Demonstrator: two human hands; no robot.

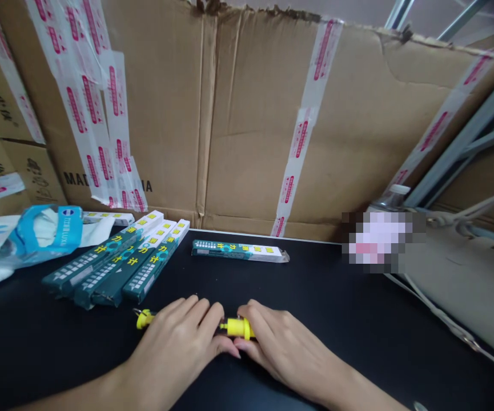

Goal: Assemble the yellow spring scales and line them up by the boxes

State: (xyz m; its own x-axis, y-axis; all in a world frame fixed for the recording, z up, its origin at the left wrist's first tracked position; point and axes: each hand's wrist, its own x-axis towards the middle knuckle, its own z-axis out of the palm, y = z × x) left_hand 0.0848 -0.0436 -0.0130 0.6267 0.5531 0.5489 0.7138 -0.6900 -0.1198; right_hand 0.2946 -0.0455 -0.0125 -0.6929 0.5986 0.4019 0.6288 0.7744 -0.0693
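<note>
Your left hand [172, 348] and right hand [287, 348], low centre, fingers pressed together and curled, pinch a yellow plastic fitting [238, 327] between them over the black tabletop [336, 297]; teal cartons with yellow labels [152, 260] lie left of centre; another teal carton [238, 250] lies apart, upper centre; the brown cardboard sheet [247, 125] behind reads "MAD…NA", its middle hidden by white tape with red print [101, 131].

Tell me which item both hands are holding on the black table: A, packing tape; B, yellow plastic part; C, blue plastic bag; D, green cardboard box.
B. The left hand and right hand close around the yellow plastic part, its ends showing on either side of the hands.
</note>
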